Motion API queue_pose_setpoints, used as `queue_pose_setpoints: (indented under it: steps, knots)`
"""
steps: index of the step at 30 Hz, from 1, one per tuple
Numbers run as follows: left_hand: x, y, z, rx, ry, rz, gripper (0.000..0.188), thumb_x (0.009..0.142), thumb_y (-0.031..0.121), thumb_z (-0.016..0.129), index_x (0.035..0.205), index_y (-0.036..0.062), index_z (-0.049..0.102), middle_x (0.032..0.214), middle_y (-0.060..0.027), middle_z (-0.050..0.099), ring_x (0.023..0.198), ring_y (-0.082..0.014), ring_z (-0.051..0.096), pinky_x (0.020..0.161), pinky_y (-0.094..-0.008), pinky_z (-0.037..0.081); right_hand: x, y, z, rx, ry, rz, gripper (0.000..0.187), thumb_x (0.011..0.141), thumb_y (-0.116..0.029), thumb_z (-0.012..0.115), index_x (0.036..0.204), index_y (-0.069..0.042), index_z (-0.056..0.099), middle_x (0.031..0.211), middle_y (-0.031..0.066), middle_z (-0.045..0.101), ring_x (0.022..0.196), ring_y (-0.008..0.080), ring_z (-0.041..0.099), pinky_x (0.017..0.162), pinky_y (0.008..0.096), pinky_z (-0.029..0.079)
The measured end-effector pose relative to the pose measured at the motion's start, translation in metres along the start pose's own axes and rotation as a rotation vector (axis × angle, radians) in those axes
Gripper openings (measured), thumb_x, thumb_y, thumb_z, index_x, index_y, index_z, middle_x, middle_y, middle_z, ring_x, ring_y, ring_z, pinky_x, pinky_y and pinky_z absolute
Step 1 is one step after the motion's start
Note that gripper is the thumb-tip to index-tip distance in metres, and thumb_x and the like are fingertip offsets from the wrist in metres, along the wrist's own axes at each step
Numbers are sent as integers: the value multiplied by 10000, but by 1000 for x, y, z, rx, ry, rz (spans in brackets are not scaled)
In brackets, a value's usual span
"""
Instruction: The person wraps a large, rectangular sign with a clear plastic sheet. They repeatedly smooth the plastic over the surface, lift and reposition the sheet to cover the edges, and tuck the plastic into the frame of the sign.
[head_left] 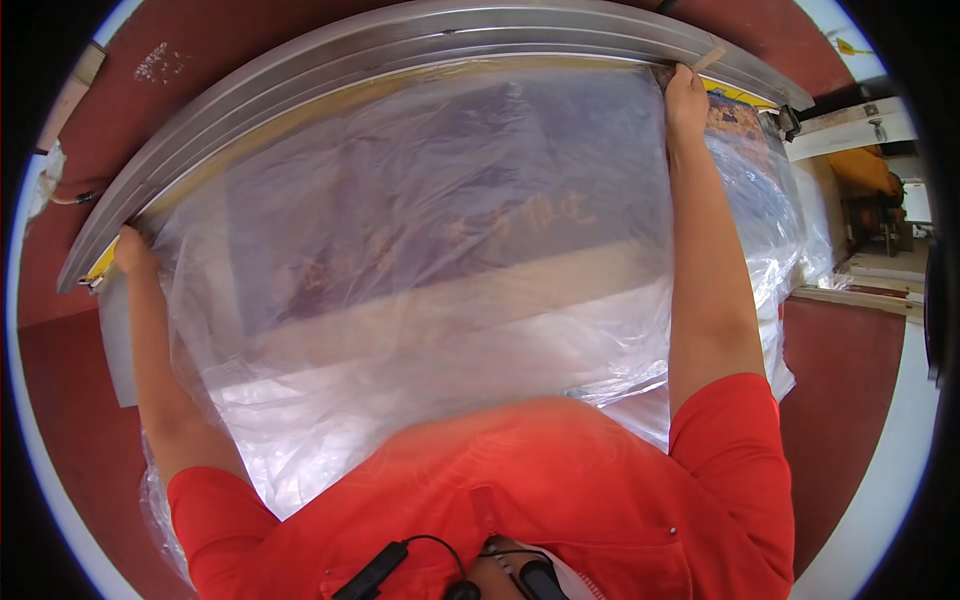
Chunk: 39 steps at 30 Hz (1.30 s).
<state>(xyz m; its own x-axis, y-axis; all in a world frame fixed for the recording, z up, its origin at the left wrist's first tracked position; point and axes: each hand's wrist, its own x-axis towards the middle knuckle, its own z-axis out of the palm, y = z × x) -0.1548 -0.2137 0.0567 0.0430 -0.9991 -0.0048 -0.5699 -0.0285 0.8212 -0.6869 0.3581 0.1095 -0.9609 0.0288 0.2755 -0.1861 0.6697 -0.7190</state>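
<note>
A wide, wrinkled clear plastic sheet (450,290) spreads in front of me, with a dark area and faint orange marks showing through it. Its far edge runs along a long silver metal bar (440,35). At the far left corner of the sheet, my left hand (133,252) is closed on the edge, close to the bar's left end. My right hand (685,105) pinches the far right corner against the bar, its thumb on the near side. Both arms are stretched forward. The fingertips of both hands are partly hidden.
More crumpled clear plastic (755,205) lies to the right of my right forearm. Yellow strips (735,94) show under the bar near its ends. A dark red surface (845,390) surrounds the work, and a white beam (850,128) juts in at the right.
</note>
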Motion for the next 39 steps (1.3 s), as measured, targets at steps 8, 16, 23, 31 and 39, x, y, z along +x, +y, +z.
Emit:
queue_pose_setpoints:
  steps: [8,16,23,31,39]
  knots:
    - [-51,46,-1,-684,-218,-153,216,799,247,479,856,53,557,763,-23,535,623,-104,505,500,-218,392,10,8,-9,137,-270,-18,565,676,-509,441,905,-9,571,930,178,560,899,270,509,797,307,353]
    - [43,-19,-140,-234,-271,38,166,770,225,515,826,79,570,618,-4,498,539,-92,429,489,-236,338,-87,-72,-7,265,-745,-358,241,747,-277,564,766,-36,560,625,-37,486,556,54,406,514,199,345]
    - [19,-12,-150,1191,-210,722,283,809,231,383,963,27,504,902,-228,519,844,-355,506,703,-416,414,-153,-88,-2,441,-997,-283,191,756,-242,572,736,-53,551,588,-50,445,515,30,359,477,176,303]
    - [-393,203,156,-131,-1132,599,215,756,231,537,701,23,545,629,-31,524,594,-109,441,569,-253,385,-149,-83,-8,679,-792,-311,212,741,-256,591,690,-61,525,535,-44,423,495,41,357,458,191,301]
    - [-284,111,-12,158,-1065,405,141,749,86,503,624,79,441,612,68,354,551,-23,302,466,-186,249,-111,0,-92,-349,-361,-764,467,694,-455,551,928,-52,518,1018,119,488,986,269,424,830,379,340]
